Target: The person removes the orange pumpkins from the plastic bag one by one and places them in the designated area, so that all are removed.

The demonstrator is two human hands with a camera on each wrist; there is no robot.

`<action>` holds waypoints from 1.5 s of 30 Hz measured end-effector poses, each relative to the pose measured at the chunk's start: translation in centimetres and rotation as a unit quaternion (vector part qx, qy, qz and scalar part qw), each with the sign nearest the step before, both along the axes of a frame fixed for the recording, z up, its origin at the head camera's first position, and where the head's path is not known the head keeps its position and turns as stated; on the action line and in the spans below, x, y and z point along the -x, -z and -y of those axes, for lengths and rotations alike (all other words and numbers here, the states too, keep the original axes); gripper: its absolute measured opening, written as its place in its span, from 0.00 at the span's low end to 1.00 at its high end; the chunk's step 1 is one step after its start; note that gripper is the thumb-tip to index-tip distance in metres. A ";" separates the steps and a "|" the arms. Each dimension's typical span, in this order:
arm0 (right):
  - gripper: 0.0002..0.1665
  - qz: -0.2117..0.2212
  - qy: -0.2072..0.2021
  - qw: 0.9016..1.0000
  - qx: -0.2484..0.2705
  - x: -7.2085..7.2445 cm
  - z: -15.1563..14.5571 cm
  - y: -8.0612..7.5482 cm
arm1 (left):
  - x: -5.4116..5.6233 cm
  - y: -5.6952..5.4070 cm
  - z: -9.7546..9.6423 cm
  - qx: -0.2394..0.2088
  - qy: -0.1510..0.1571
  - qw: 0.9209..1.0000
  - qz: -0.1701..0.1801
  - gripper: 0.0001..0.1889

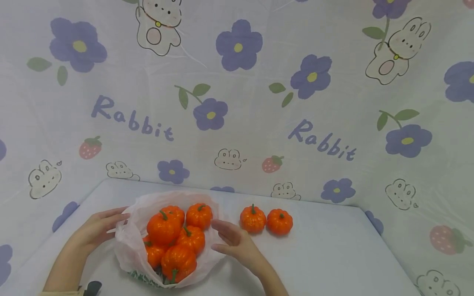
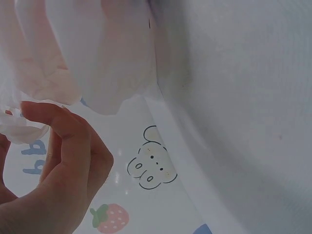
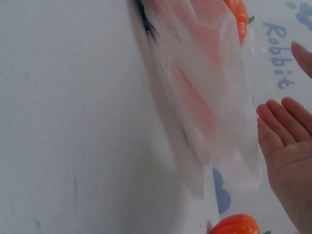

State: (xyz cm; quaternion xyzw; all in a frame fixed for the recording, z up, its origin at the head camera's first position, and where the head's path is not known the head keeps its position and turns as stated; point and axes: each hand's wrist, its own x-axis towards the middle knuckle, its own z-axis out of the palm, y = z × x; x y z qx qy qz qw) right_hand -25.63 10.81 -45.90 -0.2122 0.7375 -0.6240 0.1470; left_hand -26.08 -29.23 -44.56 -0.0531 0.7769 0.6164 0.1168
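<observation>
A thin whitish plastic bag (image 1: 127, 250) stands wide-mouthed on the table, with several small orange pumpkins (image 1: 179, 263) with green stems piled in it. At the bag's left rim is my left hand (image 1: 98, 228), its fingers loosely bent and touching the plastic. The left wrist view shows a fold of the bag (image 2: 97, 63) by the bent index finger; the thumb is partly out of frame. My right hand (image 1: 237, 244) is beside the bag's right rim, fingers extended and thumb apart. In the right wrist view its palm (image 3: 292, 163) faces the bag and holds nothing.
To the right of the bag, two more pumpkins, one (image 1: 253, 219) beside the other (image 1: 279, 222), sit on the white table (image 1: 333, 255). Green-and-white patterned material (image 1: 146, 279) shows under the bag's front. A rabbit-and-flower printed curtain (image 1: 255, 102) hangs behind.
</observation>
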 end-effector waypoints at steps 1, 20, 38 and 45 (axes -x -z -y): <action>0.37 -0.001 -0.009 1.000 0.005 -0.1 0.2 0.0 | 0.0 0.0 0.0 0.000 0.000 1.000 0.000 0.42; 0.33 0.007 -0.128 0.992 -0.003 -0.5 2.8 0.4 | 0.9 -0.1 0.1 0.006 0.003 1.000 0.006 0.42; 0.33 0.012 -0.148 0.989 0.005 -0.1 4.2 1.4 | 1.7 0.0 0.2 0.002 0.004 1.000 0.005 0.41; 0.36 0.002 -0.166 0.986 0.004 0.3 4.4 1.4 | 2.1 0.0 0.2 0.003 0.002 1.000 0.008 0.41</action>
